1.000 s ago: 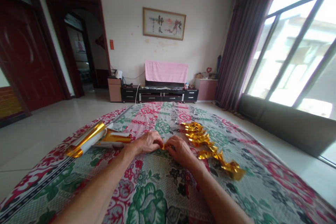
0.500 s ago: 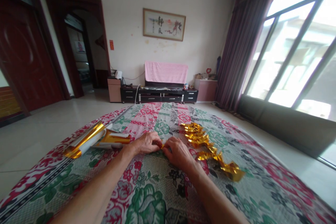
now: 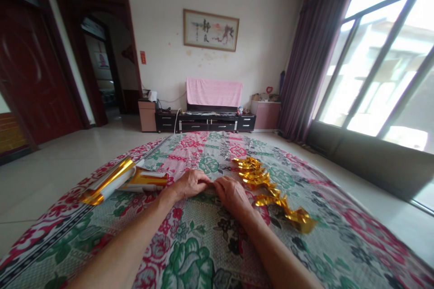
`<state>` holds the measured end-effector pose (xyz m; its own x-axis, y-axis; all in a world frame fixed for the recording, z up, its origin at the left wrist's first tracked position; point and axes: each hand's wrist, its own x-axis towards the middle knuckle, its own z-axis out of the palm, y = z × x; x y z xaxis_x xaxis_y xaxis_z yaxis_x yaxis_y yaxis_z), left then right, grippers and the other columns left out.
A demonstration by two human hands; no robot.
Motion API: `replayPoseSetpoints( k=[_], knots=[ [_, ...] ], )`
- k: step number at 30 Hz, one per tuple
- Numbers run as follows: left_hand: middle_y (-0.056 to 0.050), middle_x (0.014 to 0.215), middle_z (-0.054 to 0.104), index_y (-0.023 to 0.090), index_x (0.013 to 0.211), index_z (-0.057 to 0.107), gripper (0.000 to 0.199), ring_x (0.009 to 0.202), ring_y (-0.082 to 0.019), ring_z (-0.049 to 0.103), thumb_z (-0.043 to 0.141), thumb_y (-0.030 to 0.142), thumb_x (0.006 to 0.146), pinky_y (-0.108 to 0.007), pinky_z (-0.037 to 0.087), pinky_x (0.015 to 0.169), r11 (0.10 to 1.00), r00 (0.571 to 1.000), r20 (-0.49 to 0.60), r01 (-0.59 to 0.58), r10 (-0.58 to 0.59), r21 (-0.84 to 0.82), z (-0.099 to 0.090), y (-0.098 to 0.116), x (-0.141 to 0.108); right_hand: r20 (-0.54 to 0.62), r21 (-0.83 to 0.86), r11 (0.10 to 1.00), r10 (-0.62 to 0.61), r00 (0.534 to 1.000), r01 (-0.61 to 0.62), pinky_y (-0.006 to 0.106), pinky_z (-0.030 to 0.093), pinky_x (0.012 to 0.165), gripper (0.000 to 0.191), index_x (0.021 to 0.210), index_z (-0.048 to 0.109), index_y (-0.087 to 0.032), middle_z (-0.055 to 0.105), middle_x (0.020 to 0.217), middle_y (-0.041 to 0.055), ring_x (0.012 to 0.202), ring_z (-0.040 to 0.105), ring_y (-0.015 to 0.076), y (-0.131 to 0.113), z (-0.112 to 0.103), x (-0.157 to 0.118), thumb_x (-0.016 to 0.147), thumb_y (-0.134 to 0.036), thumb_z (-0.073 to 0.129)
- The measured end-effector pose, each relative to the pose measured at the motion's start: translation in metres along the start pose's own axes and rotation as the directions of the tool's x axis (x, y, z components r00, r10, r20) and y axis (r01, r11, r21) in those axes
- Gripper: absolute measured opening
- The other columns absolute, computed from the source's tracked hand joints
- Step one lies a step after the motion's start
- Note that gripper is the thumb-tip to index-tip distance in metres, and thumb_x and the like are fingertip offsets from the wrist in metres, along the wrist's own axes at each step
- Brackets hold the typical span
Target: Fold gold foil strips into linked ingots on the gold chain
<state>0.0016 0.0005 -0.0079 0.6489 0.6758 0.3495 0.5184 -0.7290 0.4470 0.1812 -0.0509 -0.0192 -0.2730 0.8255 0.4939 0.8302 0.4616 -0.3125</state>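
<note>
Over the middle of the flowered cloth (image 3: 190,262), my left hand (image 3: 193,184) is closed, thumb and fingers pinched together. My right hand (image 3: 231,194) meets it fingertip to fingertip, also pinched. Both grip a small piece of gold foil paper, which the fingers now almost wholly hide; its gold showed between them a moment earlier. To the right of my right hand lies a row of folded gold foil pieces (image 3: 255,176), trailing toward me. Left of my left hand are a curled sheet of gold foil paper (image 3: 111,180) and another one (image 3: 145,179), white on the reverse.
The cloth covers a broad surface in front of me. Beyond it stand a low black TV cabinet (image 3: 195,125) and a screen draped with a pink towel (image 3: 214,92). A purple curtain (image 3: 301,54) and large window are at right, a dark red door (image 3: 34,63) at left.
My fingertips have drawn closer together and slightly upward, covering the bit of gold foil that showed between them. The foil pieces and sheets on the cloth lie as before.
</note>
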Motion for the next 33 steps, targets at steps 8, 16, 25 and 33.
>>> replayPoseSetpoints(
  k=[8, 16, 25, 33],
  knots=[
    [0.000, 0.084, 0.070, 0.018, 0.089, 0.069, 0.024, 0.076, -0.012, 0.061, 0.049, 0.020, 0.075, -0.019, 0.044, 0.069, 0.995, 0.996, -0.013, 0.085, -0.085, -0.046, 0.002, -0.007, 0.000, -0.051, 0.105, 0.994, 0.037, 0.998, -0.031, 0.021, 0.038, 0.066, 0.015, 0.081, 0.060, -0.020, 0.063, 0.076, 0.0014, 0.071, 0.058, 0.0136, 0.005, 0.004, 0.002, 0.082, -0.018, 0.045],
    [-0.002, 0.091, 0.070, 0.020, 0.093, 0.069, 0.028, 0.082, -0.014, 0.062, 0.046, 0.022, 0.078, -0.022, 0.044, 0.074, 0.993, 0.994, -0.047, 0.106, -0.103, 0.057, 0.009, -0.009, 0.005, -0.081, 0.038, 0.997, 0.071, 0.994, -0.068, 0.022, 0.037, 0.071, 0.017, 0.082, 0.063, -0.021, 0.061, 0.075, 0.0021, 0.076, 0.056, 0.0139, 0.008, 0.008, 0.004, 0.083, -0.021, 0.046],
    [-0.004, 0.089, 0.070, 0.021, 0.090, 0.070, 0.028, 0.080, -0.016, 0.062, 0.045, 0.023, 0.077, -0.023, 0.043, 0.071, 0.982, 0.992, -0.046, 0.122, -0.117, 0.144, 0.008, -0.004, 0.005, -0.051, 0.028, 0.994, 0.106, 0.993, -0.105, 0.022, 0.036, 0.067, 0.017, 0.085, 0.066, -0.021, 0.061, 0.075, 0.0026, 0.073, 0.056, 0.0136, 0.013, 0.009, 0.009, 0.081, -0.025, 0.050],
    [0.001, 0.063, 0.065, 0.021, 0.099, 0.064, 0.030, 0.058, -0.013, 0.056, 0.049, 0.025, 0.074, -0.021, 0.039, 0.057, 0.955, 0.968, -0.087, 0.248, -0.237, 0.160, 0.005, 0.005, 0.004, -0.062, 0.102, 0.992, 0.088, 0.994, -0.081, 0.020, 0.037, 0.067, 0.019, 0.084, 0.066, -0.019, 0.065, 0.075, 0.0030, 0.071, 0.057, 0.0130, 0.018, 0.011, 0.010, 0.079, -0.020, 0.048]
  ],
)
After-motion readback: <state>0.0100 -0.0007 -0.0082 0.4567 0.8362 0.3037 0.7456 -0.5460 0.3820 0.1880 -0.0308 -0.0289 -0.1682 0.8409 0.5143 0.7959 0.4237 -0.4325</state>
